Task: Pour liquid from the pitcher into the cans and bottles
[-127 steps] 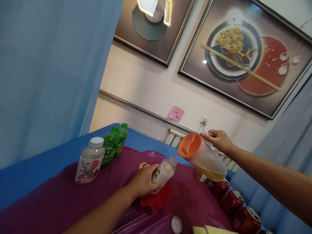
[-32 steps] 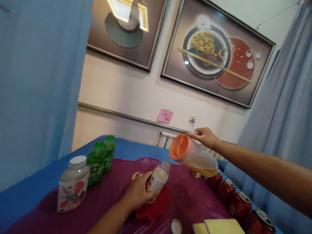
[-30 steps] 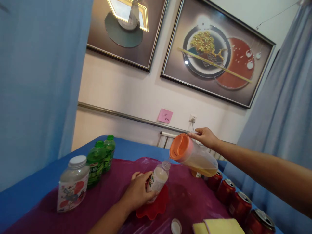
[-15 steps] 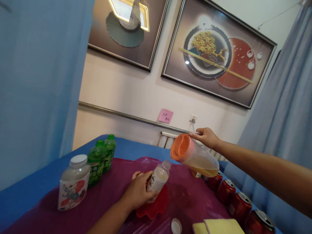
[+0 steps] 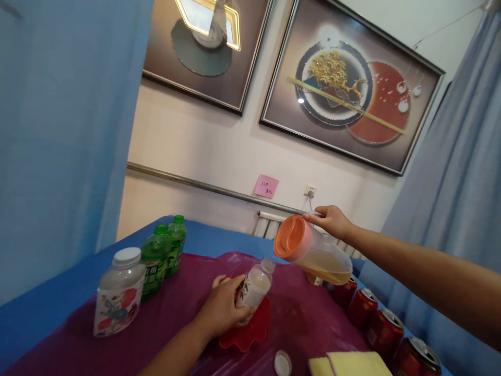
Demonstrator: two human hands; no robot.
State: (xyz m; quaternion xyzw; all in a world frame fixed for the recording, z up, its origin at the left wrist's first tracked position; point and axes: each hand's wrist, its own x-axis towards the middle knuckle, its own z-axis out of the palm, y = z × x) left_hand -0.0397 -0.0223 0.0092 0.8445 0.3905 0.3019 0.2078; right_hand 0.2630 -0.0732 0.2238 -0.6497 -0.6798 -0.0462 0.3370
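My left hand is wrapped round a small clear bottle with a leaf-pattern label, tilted to the right over a red scalloped dish. Pale liquid shows inside the uncapped bottle. My right hand grips the handle of a clear plastic pitcher, tipped on its side in the air. Its orange lid faces the bottle's mouth, and yellowish liquid lies along its lower side. The spout is close to the bottle mouth; whether liquid flows between them is hard to make out.
A white-lidded jar and two green bottles stand at left. Several red cans line the right edge. A white cap and a folded yellow cloth lie in front on the purple sheet.
Both hands, the bottle and the pitcher hold nearly the same position. A thin stream visible at the spout before is less distinct now.
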